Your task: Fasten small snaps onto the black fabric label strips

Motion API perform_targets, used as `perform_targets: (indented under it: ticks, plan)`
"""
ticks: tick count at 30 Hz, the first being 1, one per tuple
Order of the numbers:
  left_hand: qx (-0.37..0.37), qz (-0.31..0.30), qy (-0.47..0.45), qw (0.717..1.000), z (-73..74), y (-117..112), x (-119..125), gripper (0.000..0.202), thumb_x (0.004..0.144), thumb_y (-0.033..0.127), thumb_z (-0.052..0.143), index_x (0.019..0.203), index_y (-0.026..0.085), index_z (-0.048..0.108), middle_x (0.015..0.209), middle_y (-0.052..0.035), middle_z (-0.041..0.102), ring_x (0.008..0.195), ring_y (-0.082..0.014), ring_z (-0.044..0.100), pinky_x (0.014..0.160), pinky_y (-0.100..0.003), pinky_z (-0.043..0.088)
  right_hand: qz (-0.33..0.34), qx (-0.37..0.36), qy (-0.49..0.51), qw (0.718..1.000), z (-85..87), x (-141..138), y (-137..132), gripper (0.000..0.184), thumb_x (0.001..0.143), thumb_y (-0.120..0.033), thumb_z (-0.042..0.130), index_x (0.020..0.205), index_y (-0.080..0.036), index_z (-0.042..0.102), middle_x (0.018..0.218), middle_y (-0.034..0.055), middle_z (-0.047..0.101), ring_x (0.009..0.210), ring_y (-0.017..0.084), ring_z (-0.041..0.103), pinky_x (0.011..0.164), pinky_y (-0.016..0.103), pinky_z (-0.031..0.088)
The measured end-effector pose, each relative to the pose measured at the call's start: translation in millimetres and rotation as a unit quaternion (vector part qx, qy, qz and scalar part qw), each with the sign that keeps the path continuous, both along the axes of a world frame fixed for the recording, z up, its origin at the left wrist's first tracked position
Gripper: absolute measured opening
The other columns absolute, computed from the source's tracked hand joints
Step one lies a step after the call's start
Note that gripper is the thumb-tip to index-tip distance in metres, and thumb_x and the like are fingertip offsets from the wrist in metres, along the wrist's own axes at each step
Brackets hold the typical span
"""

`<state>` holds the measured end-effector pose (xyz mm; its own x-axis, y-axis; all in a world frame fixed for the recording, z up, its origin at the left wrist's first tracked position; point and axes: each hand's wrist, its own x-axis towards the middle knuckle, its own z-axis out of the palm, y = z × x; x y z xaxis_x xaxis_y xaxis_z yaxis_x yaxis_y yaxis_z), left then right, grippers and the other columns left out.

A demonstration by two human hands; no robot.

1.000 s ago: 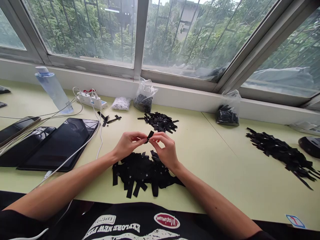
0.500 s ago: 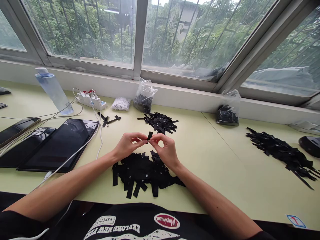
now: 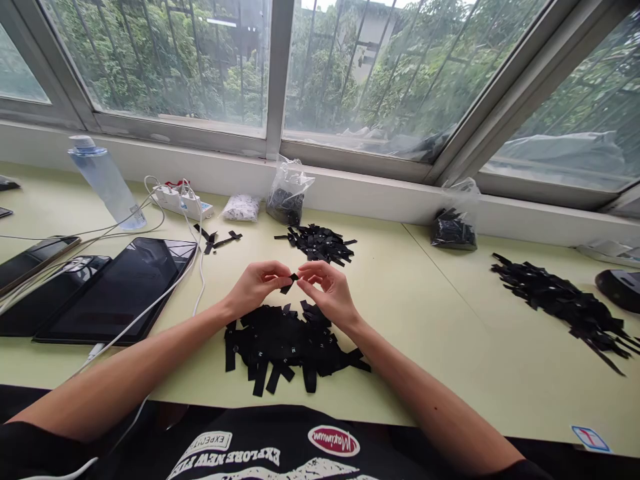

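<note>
A short black fabric strip (image 3: 287,289) is pinched between the thumb and forefinger of my left hand (image 3: 254,288), above the table. The fingertips of my right hand (image 3: 331,293) meet the strip's folded upper end, thumb and forefinger curled close together. Below both hands spreads a large pile of black fabric strips (image 3: 280,337), some bearing small white letters such as M. Just beyond my hands is a smaller heap of similar strips (image 3: 320,243).
At the left are tablets (image 3: 120,287), white cables, a power strip (image 3: 183,200) and a water bottle (image 3: 107,180). Clear bags (image 3: 287,200) with black contents and a white packet (image 3: 241,208) stand by the sill. Another strip pile (image 3: 560,303) lies right, near a black rounded object (image 3: 620,290).
The held strip has turned and now hangs down to the lower left, where before it pointed up. The fingers of my right hand have shifted and opened slightly.
</note>
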<state>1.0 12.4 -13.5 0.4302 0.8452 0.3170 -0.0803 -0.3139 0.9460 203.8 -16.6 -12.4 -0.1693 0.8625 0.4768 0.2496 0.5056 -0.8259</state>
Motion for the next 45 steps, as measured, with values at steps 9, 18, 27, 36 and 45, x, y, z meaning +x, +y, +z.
perform_targets:
  ticks: [9,18,27,36,45]
  plan:
    - [-0.204,-0.016,-0.160,0.966,-4.3,13,-3,0.026,0.076,0.035,0.083,0.089,0.016,0.070,0.079,-0.0021,0.067,0.076,-0.0136,0.062,0.073,-0.027,0.052,-0.064,0.064,-0.267,0.959,-22.3,17,33,0.012,0.090,-0.017,0.069,0.097,-0.024,0.074,0.095,0.0035,0.071,0.092,0.021,0.060,0.084,0.037,0.050]
    - [-0.281,-0.054,-0.219,0.933,-10.3,17,-3,0.026,0.074,0.027,0.086,0.092,0.014,0.073,0.081,-0.0042,0.069,0.080,-0.0140,0.065,0.079,-0.027,0.054,-0.061,0.061,-0.307,0.948,-28.7,7,38,0.012,0.089,-0.010,0.069,0.082,-0.020,0.070,0.087,0.0024,0.066,0.083,0.018,0.059,0.077,0.031,0.047]
    - [-0.352,-0.130,-0.254,0.891,-6.6,14,-7,0.014,0.085,0.012,0.075,0.097,0.014,0.067,0.087,-0.0046,0.066,0.078,-0.0110,0.063,0.076,-0.022,0.053,-0.056,0.057,-0.411,0.908,-32.3,7,42,0.011,0.093,-0.011,0.063,0.085,-0.019,0.060,0.092,0.0045,0.064,0.091,0.021,0.056,0.082,0.033,0.042]
    - [-0.401,-0.196,-0.298,0.844,1.6,10,-9,0.008,0.088,0.009,0.069,0.095,0.010,0.067,0.083,-0.0043,0.061,0.076,-0.0105,0.061,0.074,-0.021,0.053,-0.021,0.086,-0.412,0.907,-24.9,9,34,0.010,0.093,-0.011,0.062,0.087,-0.018,0.058,0.093,0.0058,0.064,0.087,0.020,0.056,0.081,0.032,0.042]
    - [-0.397,-0.204,-0.301,0.843,4.7,9,-11,0.014,0.084,0.006,0.070,0.098,0.011,0.069,0.084,-0.0039,0.061,0.076,-0.0101,0.061,0.076,-0.021,0.054,-0.008,0.040,-0.304,0.952,-14.4,2,21,0.015,0.089,-0.006,0.060,0.081,-0.018,0.064,0.078,0.0019,0.068,0.070,0.016,0.059,0.068,0.028,0.043]
